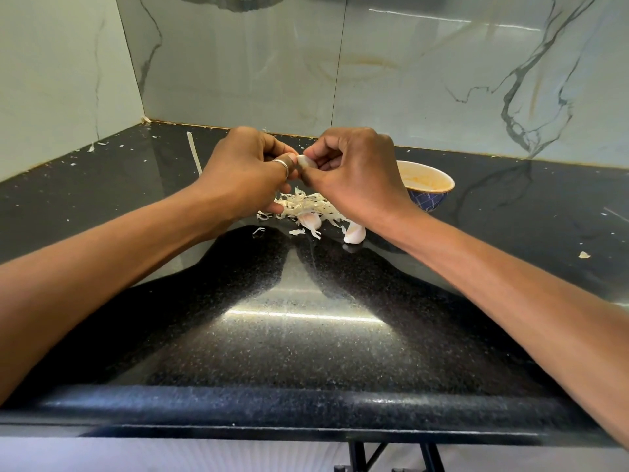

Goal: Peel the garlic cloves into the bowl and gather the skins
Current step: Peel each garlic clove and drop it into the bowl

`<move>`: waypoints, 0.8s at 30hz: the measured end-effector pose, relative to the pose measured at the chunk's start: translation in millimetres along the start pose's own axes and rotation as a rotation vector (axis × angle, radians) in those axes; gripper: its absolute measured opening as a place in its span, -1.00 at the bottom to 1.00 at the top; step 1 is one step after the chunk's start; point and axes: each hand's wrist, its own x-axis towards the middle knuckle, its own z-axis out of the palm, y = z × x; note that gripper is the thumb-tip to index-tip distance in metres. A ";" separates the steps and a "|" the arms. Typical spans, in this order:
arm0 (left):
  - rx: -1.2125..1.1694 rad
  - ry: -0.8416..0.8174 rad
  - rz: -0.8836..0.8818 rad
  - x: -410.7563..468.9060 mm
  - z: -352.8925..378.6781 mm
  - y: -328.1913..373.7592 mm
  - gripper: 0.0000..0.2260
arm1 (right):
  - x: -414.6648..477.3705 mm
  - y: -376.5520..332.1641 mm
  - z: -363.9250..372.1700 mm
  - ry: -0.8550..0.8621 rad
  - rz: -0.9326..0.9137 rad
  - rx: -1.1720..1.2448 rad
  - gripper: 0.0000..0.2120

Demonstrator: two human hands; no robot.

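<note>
While both hands meet in the air above the tabletop point(306, 335), a pale garlic clove point(305, 161) sits pinched between them at the centre of the view. The left hand point(245, 168), wearing a silver ring point(282, 166), has its grip closed on the clove's left side, fingers curled. The right hand point(357, 175) has its grip closed too, thumb and fingertips pinching the clove's right side; whether it has flesh or loose skin cannot be told.

Directly below the hands, a pile of papery skins point(306, 206) lies on the tabletop. An unpeeled clove point(310, 222) rests at the pile's near edge, partly under the skins. A second unpeeled clove point(355, 235) lies just to its right, beside the right wrist.

Near the pile, behind the right hand, stands a small bowl point(427, 200), blue-patterned outside and cream inside. That hand partly hides it, and its contents cannot be seen.

The tabletop is glossy black speckled stone with small skin scraps scattered across it. One flake point(584, 255) lies well apart at the right, and a pale strip point(194, 153) lies behind the left hand. Grey-veined marble wall panels point(408, 80) rise behind and at the left.
</note>
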 end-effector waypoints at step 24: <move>0.013 0.001 0.003 -0.3 -0.3 -2.5 -0.87 | -2.9 2.5 1.4 -0.032 -0.050 -0.032 -0.95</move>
